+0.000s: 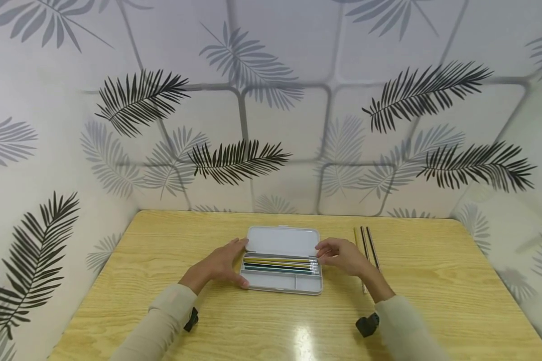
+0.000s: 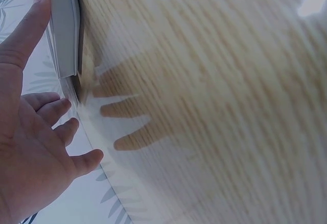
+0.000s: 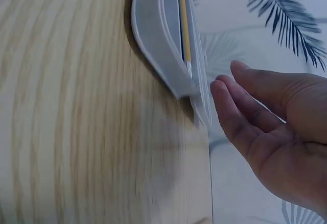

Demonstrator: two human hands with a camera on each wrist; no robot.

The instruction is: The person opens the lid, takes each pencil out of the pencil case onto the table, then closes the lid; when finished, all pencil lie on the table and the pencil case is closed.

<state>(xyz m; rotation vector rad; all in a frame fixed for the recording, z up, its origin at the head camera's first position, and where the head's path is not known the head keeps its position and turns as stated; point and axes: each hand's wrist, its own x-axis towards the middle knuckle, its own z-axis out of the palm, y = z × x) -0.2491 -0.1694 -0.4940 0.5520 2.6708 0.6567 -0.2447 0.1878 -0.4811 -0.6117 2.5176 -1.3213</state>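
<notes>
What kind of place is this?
It looks like a small desk corner, maybe indoors. There's a wood-grained table, a leaf-patterned wall right behind it, and an open pencil case with pencils inside.

Pale walls (image 1: pixel 289 125), dark and grey fern-leaf prints, yellowish wood-grain table (image 1: pixel 162 240), glossy light reflection (image 1: pixel 303 343).

A pale grey, oblong pencil case (image 1: pixel 268 281) with rounded corners lies flat on the desk (image 1: pixel 262 321), open, its slightly shallow-looking lid (image 1: pixel 282 240) swung back along the case's far side. Slim pencils (image 1: pixel 277 264), some yellow, others dark or green, lie side by side lengthwise in the case's far compartment, pale ends toward its right end. Along the case's near side, a short partition (image 1: pixel 295 282) separates a longer left compartment from a smaller right one.
</notes>
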